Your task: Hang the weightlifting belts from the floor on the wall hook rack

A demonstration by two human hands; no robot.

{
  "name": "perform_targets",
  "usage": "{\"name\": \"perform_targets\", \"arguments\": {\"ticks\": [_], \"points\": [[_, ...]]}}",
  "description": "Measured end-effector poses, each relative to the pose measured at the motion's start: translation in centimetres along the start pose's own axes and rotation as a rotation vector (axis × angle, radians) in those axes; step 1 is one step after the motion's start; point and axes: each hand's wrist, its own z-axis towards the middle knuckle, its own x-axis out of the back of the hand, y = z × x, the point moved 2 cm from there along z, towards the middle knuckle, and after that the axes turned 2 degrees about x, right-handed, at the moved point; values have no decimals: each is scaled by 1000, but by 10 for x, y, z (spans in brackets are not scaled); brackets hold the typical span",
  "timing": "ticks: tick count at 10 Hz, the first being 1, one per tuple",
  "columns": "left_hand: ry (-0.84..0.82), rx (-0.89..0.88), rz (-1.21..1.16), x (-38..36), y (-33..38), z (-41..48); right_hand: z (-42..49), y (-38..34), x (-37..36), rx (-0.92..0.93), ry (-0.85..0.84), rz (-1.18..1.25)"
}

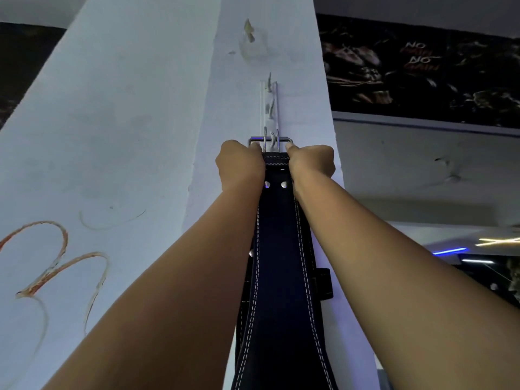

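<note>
Both hands, left [241,164] and right [311,163], pinch the belt [281,263] top at the buckle [270,142]; seat the buckle level over the rack [269,108] hook before release.

There is one view only, from a camera on the person's head. It looks steeply up along a white pillar [140,122], standing very close to it, so the pillar narrows toward the top. Both forearms reach up from the bottom edge into the middle. The hook rack [269,108] sits at centre. A dark poster [422,71] fills the upper right.
</note>
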Motion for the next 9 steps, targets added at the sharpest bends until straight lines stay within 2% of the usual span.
{"name": "perform_targets", "arguments": {"ticks": [2, 3, 4, 6, 9], "points": [[-101, -22, -33, 6, -1, -17, -14, 7, 1, 43, 31, 10], [-152, 16, -74, 12, -3, -28, -22, 9, 9, 81, 16, 8], [-184, -31, -32, 20, 0, -45, -33, 10, 24, 88, -22, -34], [-225, -67, 226, 43, -4, -83, -62, 22, 51, 43, -89, -53], [-285, 35, 441, 93, -7, -149, -131, 28, 107, 12, -225, -161]]}}
